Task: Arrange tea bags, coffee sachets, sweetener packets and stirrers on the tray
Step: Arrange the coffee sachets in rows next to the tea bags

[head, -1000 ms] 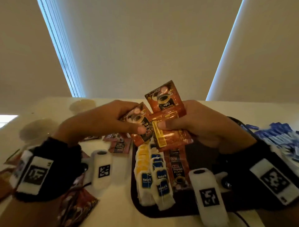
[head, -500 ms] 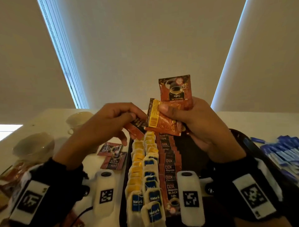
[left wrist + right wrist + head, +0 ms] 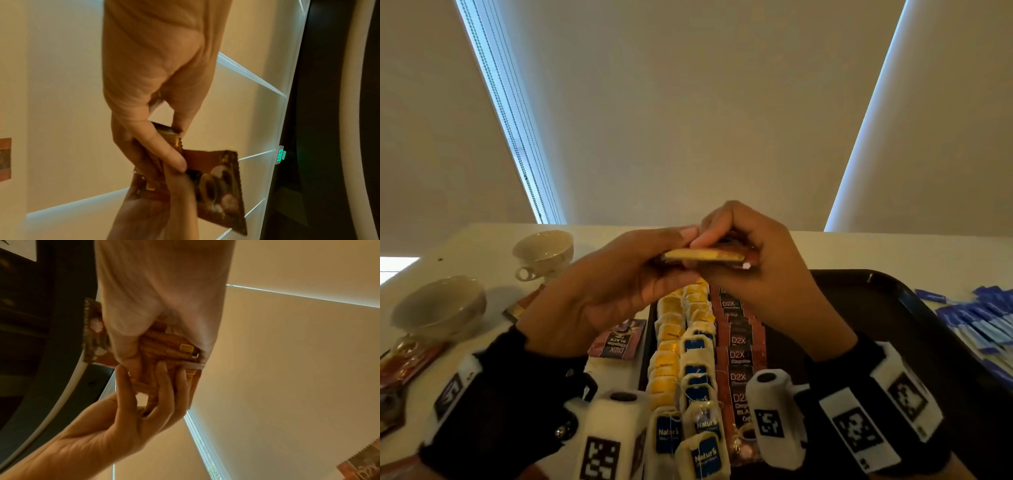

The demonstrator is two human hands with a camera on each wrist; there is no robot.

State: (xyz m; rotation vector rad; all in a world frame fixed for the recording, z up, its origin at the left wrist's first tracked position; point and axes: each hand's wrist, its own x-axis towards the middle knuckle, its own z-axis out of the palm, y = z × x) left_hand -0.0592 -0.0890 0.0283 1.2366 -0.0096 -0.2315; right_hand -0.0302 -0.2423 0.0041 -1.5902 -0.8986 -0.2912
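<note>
- far left on the table: two cups, loose coffee sachets beside them
- left hand pinching the left end of a small stack of coffee sachets, held flat above the tray
- right hand curled round the stack's other end
- on the tray under them: rows of tea bags and sachets
- far right: blue packets off the tray
</note>
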